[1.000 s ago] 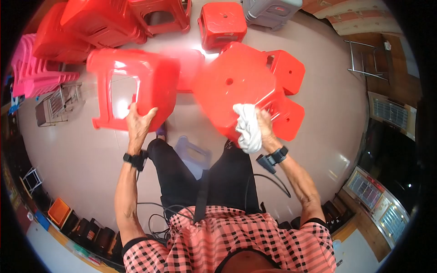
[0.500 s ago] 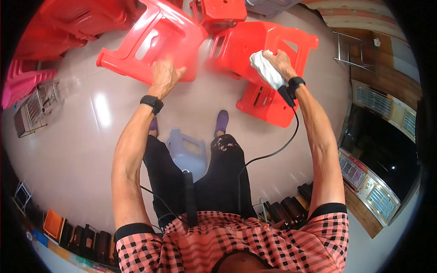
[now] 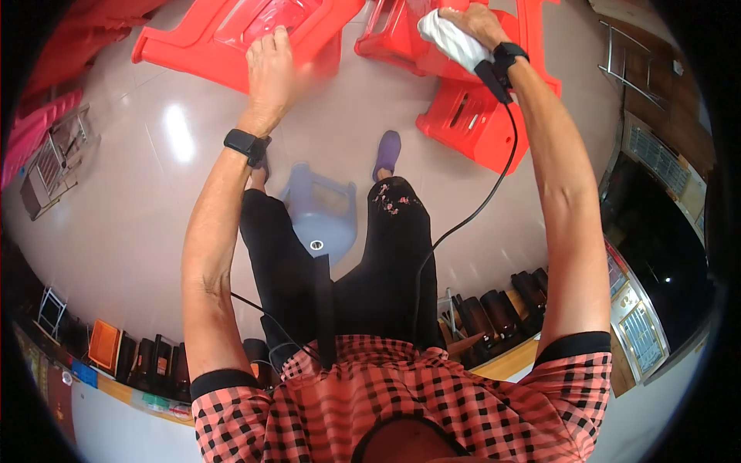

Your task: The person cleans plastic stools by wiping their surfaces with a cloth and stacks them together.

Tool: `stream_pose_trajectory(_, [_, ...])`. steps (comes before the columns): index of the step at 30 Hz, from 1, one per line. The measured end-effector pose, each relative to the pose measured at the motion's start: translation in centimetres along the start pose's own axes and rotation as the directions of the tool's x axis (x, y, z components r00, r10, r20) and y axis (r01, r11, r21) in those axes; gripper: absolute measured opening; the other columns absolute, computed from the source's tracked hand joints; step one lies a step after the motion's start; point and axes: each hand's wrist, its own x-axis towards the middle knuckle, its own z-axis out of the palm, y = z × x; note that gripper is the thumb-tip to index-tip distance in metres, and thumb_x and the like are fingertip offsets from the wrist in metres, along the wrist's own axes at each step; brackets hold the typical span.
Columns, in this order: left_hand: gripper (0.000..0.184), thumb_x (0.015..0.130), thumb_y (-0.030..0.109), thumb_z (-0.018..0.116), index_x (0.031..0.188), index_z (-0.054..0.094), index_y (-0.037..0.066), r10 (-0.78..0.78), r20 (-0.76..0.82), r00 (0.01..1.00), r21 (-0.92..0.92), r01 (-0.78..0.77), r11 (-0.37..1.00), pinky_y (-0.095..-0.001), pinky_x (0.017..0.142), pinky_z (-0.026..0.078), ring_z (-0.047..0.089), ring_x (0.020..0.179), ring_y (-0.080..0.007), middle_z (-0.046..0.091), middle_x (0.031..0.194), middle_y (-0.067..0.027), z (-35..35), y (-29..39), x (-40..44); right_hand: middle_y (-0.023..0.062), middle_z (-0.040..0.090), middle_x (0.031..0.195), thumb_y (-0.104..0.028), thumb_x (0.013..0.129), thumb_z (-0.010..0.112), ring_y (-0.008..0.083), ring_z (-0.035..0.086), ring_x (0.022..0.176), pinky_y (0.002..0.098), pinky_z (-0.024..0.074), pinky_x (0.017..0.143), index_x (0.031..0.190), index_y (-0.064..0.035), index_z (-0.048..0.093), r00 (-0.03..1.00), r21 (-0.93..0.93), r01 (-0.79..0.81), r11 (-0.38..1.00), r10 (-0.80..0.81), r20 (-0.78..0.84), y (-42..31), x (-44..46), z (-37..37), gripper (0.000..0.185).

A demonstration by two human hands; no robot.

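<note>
My left hand [image 3: 270, 76] is at a red plastic stool [image 3: 185, 48] at the upper left, its fingers stretched out over the stool's surface and its thumb blurred. That stool lies tipped, partly cut off by the top edge. In my right hand [image 3: 480, 25] is a bunched white cloth [image 3: 454, 42], held over another red stool [image 3: 392, 40]. A black cable [image 3: 494, 189] runs from a black piece near the right wrist towards my lap. Below that hand stands a further red stool [image 3: 490, 127] with slots in it.
A grey-blue stool [image 3: 328, 224] stands between my legs. Stacked red and pink stools [image 3: 46, 135] and a metal folding frame [image 3: 58, 166] are at the left. Dark bottles [image 3: 502, 316] line a shelf behind me, and a cabinet with decorated panels [image 3: 644, 339] stands at the right.
The whole view has shifted, with floor, stools and shoes higher in it. My left hand has moved up further over the left stool. The cloth stays in my right hand.
</note>
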Motion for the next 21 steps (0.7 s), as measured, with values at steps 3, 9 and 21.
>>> stream_pose_trajectory(3, [0.073, 0.073, 0.020, 0.076, 0.133, 0.040, 0.000, 0.025, -0.088, 0.996, 0.024, -0.023, 0.999, -0.0477, 0.098, 0.036, 0.044, 0.111, -0.0397, 0.046, 0.118, -0.0213, -0.5, 0.8, -0.8, 0.0273, 0.063, 0.104, -0.046, 0.078, 0.066, 0.0371, 0.063, 0.099, 0.0426, 0.0508, 0.082, 0.121, 0.0083, 0.051, 0.993, 0.172, -0.120, 0.978, 0.120, 0.011, -0.3, -1.1, -0.7, 0.070])
stream_pose_trajectory(9, [0.053, 0.073, 0.011, 0.071, 0.121, 0.051, 0.003, 0.177, -0.052, 0.983, -0.265, -0.184, 0.947, -0.0452, 0.095, 0.039, 0.046, 0.106, -0.0371, 0.049, 0.112, -0.0183, -2.2, 3.3, -6.6, 0.0254, 0.060, 0.100, -0.029, 0.075, 0.068, 0.0382, 0.061, 0.095, 0.0464, 0.0487, 0.076, 0.117, -0.0003, 0.050, 0.809, 0.070, 0.242, 0.968, -0.161, -0.565, -3.6, -7.9, -0.2, 0.054])
stream_pose_trajectory(21, [0.045, 0.077, 0.032, 0.065, 0.114, 0.057, 0.006, 0.215, 0.811, 0.544, -0.299, 0.069, 0.952, -0.0455, 0.091, 0.039, 0.052, 0.105, -0.0342, 0.059, 0.107, -0.0179, 22.9, 6.3, -33.8, -0.0014, 0.060, 0.094, -0.015, 0.094, 0.052, 0.0059, 0.054, 0.086, 0.0222, 0.0453, 0.077, 0.107, -0.0039, 0.062, 0.945, 0.942, -0.322, 0.095, 0.083, 0.315, -8.5, -23.9, 24.2, 0.020])
